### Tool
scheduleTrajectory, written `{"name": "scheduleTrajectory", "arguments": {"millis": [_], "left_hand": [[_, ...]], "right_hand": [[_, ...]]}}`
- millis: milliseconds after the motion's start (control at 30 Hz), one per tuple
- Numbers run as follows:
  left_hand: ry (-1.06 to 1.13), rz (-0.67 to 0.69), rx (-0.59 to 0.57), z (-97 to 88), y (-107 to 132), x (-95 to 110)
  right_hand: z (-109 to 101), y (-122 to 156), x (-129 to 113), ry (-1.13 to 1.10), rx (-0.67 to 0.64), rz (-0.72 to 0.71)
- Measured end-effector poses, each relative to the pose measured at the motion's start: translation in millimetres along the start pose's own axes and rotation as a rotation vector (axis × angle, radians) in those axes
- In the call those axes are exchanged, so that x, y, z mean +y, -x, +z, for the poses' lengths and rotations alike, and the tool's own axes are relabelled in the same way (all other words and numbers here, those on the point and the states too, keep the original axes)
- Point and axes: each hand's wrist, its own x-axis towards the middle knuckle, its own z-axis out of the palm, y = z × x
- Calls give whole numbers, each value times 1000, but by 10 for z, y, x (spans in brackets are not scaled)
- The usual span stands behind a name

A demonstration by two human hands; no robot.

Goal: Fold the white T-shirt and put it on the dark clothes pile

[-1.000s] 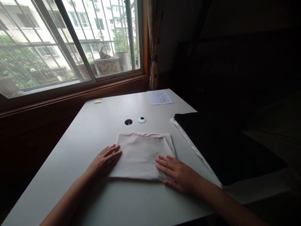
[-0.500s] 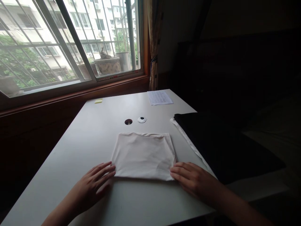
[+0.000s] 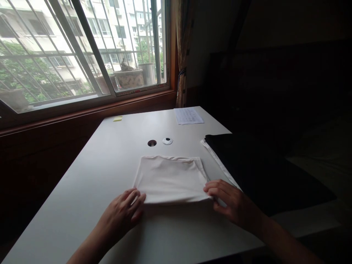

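A folded white cloth (image 3: 170,178) lies flat in the middle of the white table (image 3: 90,176). My left hand (image 3: 125,211) is at its near left corner, fingers curled and closed on the edge. On the near right corner sits my right hand (image 3: 233,203), its fingers pinched on the cloth. The cloth's near edge looks slightly raised off the table between both hands.
A dark folded fabric (image 3: 255,168) over a white layer (image 3: 217,160) lies at the table's right edge. Behind the cloth are a cable hole (image 3: 151,143) and its round cap (image 3: 167,140). A printed sheet (image 3: 189,116) and a yellow note (image 3: 117,118) lie near the window.
Both hands slid off the top of the cloth toward me, then closed on its near corners. The near edge has shifted slightly away from me.
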Motion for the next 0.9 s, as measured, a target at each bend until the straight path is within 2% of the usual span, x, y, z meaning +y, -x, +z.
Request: {"name": "scheduleTrajectory", "arguments": {"millis": [200,333,400,500,667,733,800,900], "left_hand": [[-28,-32,39,50,-16,31],[37,-51,108,-14,22,-7],[103,-98,185,-116,38,-27],[254,-199,306,-362,60,-41],[538,-476,385,-849,86,-68],[665,-584,389,-977,48,-114],[816,-654,370,-1010,-33,-197],[1030,-713,277,-824,-191,-397]], "right_hand": [[-90,-103,19,-49,32,40],[-168,-156,2,-88,43,67],[-239,-175,-20,-116,60,100],[-380,-206,-65,-193,124,183],[-570,-387,-109,-471,294,430],[-560,-543,-75,-518,348,524],[-468,-738,20,-538,361,571],[-166,-1039,286,-565,321,572]]}}
